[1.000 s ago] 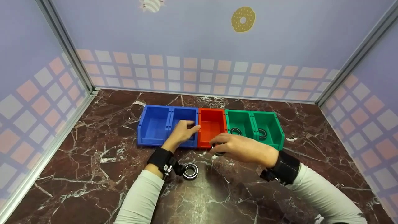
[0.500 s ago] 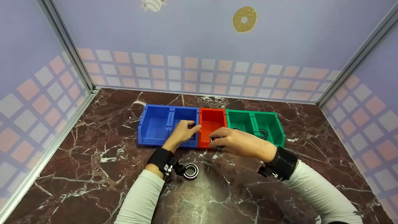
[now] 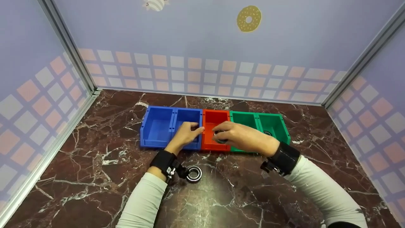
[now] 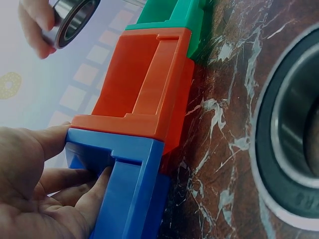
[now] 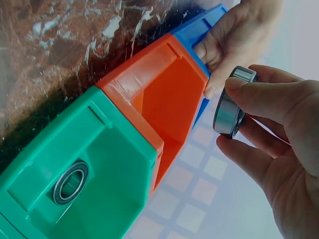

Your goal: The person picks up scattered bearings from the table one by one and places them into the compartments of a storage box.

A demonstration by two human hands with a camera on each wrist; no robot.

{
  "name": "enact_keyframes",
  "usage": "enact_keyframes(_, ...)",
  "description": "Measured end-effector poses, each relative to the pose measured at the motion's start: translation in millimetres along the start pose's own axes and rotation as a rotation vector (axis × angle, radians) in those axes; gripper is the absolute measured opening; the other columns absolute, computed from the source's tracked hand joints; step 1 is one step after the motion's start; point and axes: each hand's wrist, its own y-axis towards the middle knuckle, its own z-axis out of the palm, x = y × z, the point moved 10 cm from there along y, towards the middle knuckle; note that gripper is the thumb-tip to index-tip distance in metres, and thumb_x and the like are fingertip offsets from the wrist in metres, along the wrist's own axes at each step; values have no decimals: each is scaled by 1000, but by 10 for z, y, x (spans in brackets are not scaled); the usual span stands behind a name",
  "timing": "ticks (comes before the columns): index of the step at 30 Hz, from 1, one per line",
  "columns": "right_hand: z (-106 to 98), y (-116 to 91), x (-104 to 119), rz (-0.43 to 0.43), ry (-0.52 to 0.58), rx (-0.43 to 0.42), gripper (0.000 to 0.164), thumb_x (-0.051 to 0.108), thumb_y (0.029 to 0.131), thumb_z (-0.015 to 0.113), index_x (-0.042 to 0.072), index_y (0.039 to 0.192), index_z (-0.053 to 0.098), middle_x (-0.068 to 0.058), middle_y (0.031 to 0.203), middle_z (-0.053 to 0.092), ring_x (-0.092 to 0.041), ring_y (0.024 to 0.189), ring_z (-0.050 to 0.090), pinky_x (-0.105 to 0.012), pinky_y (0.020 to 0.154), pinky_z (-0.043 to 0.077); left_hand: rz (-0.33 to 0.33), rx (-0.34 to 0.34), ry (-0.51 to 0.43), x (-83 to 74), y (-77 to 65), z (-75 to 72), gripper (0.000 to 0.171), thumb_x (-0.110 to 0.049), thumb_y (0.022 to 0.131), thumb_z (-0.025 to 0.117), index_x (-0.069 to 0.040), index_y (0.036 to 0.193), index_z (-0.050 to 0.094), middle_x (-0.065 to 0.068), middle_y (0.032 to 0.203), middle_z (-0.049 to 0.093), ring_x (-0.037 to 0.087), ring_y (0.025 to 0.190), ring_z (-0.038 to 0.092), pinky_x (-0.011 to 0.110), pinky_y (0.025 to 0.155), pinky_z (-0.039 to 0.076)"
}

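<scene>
My right hand (image 3: 242,136) pinches a ball bearing (image 5: 229,112) between thumb and fingers, holding it on edge above the red bin (image 3: 215,117). Joined to that bin on the left is a blue bin (image 4: 124,191), which my left hand (image 3: 184,136) grips at the side wall, thumb on the rim and fingers inside. A second bearing (image 3: 194,174) lies flat on the marbled table near my left wrist. In the right wrist view, another bearing (image 5: 71,182) sits inside a green bin (image 5: 112,164). My right hand partly covers the green bins in the head view.
The bins form one joined row, with a further blue bin (image 3: 158,126) at the left end and a green bin (image 3: 273,125) at the right end, which holds a bearing (image 3: 267,133). Panel walls (image 3: 205,38) enclose the table at the back and sides.
My right hand has moved forward with the bearing, from in front of the red bin to above it. My left hand has stayed in place on the blue bin.
</scene>
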Motion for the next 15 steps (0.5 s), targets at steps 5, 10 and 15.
enact_keyframes(5,-16,29,-88,21,23,-6,27,6,94,64,14,119,72,-11,130,64,-24,124,59,-33,99,54,-5,1,-2,4,-1,3,57,-29,99,60,7,141,49,24,145,52,33,133,52,44,112,43)
enact_keyframes(10,9,65,-175,46,37,8,28,5,94,65,13,119,72,-13,131,63,-26,124,58,-34,99,54,0,-2,0,2,-2,0,56,-29,99,60,7,141,49,24,145,51,34,134,51,45,113,43)
enact_keyframes(15,40,97,-256,68,56,17,30,1,93,65,11,120,71,-16,132,62,-28,126,57,-35,100,54,-1,12,-7,-1,2,14,55,-28,99,60,6,141,49,23,142,55,33,131,54,45,111,45)
